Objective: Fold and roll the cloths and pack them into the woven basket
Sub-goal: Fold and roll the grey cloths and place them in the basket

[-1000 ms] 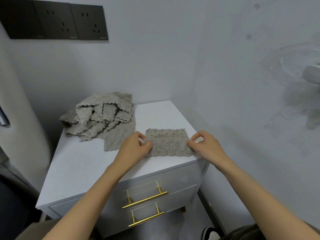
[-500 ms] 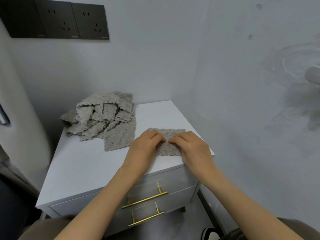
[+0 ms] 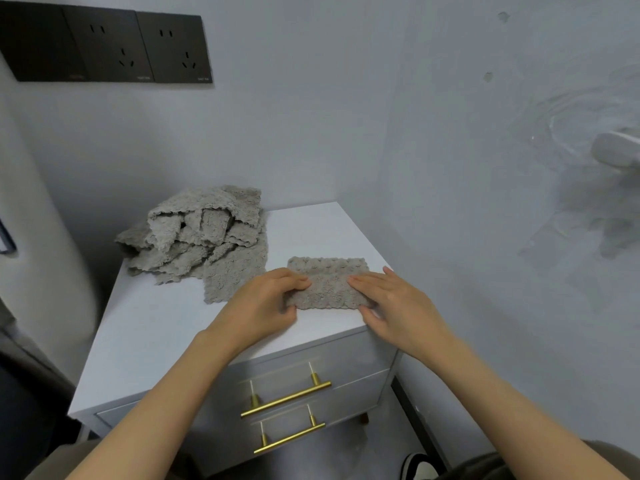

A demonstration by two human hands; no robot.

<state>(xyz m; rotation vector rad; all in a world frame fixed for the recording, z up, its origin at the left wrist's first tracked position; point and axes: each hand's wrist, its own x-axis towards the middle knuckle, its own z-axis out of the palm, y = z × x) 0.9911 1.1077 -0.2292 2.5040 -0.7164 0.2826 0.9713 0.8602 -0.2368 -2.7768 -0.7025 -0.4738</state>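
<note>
A folded grey cloth (image 3: 329, 282) is seen lying flat on the white worktop (image 3: 156, 327), near its front right corner. Its left end is gripped by the left hand (image 3: 266, 303), whose fingers (image 3: 294, 278) are curled over the top of the fabric while the thumb is tucked against the near edge. The right end is pressed down by the right hand (image 3: 391, 299), its fingers (image 3: 367, 280) held straight and laid flat on the cloth, with nothing grasped. Both bare forearms are extended in from the bottom of the frame.

Behind and to the left, a loose pile of matching grey cloths (image 3: 197, 233) is heaped at the back of the worktop, and one flat cloth is trailed forward from it to just beside the left hand. Two drawers with brass bar handles (image 3: 285, 398) are set in the cabinet front below. A black socket panel (image 3: 107, 43) is mounted on the pale wall at upper left.
</note>
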